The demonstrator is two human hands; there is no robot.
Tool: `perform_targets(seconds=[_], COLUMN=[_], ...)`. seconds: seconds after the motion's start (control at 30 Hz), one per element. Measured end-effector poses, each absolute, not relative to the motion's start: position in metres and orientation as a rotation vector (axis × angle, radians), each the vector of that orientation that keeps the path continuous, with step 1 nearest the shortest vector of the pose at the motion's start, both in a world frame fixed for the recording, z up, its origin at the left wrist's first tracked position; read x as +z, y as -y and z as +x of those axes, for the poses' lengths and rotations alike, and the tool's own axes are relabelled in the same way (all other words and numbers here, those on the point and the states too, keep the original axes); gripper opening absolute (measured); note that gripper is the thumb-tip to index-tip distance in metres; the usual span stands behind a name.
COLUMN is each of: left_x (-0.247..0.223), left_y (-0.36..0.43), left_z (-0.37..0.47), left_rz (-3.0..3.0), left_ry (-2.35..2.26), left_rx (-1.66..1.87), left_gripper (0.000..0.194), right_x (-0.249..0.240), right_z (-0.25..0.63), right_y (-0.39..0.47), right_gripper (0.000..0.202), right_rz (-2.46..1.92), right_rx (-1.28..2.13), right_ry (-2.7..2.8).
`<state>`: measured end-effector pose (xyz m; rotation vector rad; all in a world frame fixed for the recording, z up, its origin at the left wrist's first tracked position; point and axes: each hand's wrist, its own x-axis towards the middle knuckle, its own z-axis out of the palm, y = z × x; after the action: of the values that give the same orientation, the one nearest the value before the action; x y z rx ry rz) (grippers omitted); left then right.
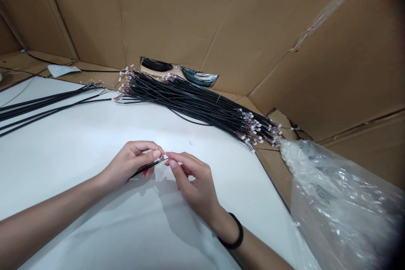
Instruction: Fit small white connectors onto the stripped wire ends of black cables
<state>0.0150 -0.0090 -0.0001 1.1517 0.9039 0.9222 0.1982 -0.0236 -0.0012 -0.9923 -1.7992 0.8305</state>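
A black cable (144,170) runs under the fingers of my left hand (131,160), which is closed on it near its end. Thin coloured wires (164,161) come out of that end in the narrow gap between my two hands. My right hand (194,183) pinches at those wires with thumb and forefinger. A small whitish piece shows at the left fingertips, too small to make out. Both hands are just above the white tabletop (104,228). Farther back lies a large bundle of black cables (186,101) with white connectors (253,126) on the wire ends.
More black cables (47,107) with bare coloured wire ends lie at the left. A clear plastic bag (341,202) holding small white pieces stands at the right edge. Cardboard walls (177,12) rise behind, with coiled wire (199,76) in a cut-out. A paper slip (63,70) lies back left.
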Motion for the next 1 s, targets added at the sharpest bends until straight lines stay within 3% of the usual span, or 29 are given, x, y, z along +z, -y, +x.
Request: perform_targets(seconds=[0.2, 0.43, 0.77, 1.0], left_x=[0.001, 0.004, 0.0, -0.003], left_y=[0.009, 0.01, 0.011, 0.012], left_z=[0.015, 0.017, 0.016, 0.016], left_rz=[1.236, 1.273, 1.315, 1.357], left_ry=[-0.864, -0.802, -0.74, -0.83], left_rx=[0.87, 0.845, 0.789, 0.879], left_gripper=[0.022, 0.021, 0.015, 0.01], right_x=[-0.001, 0.0, -0.003, -0.001], right_z=[0.198, 0.198, 0.202, 0.201], right_y=[0.022, 0.017, 0.011, 0.009], right_gripper=[0.021, 0.02, 0.022, 0.019], right_rz=[-0.975, -1.014, -0.906, -0.868], right_rx=[0.934, 1.409, 1.771, 1.865], right_ry=[1.732, 1.436, 1.154, 1.056])
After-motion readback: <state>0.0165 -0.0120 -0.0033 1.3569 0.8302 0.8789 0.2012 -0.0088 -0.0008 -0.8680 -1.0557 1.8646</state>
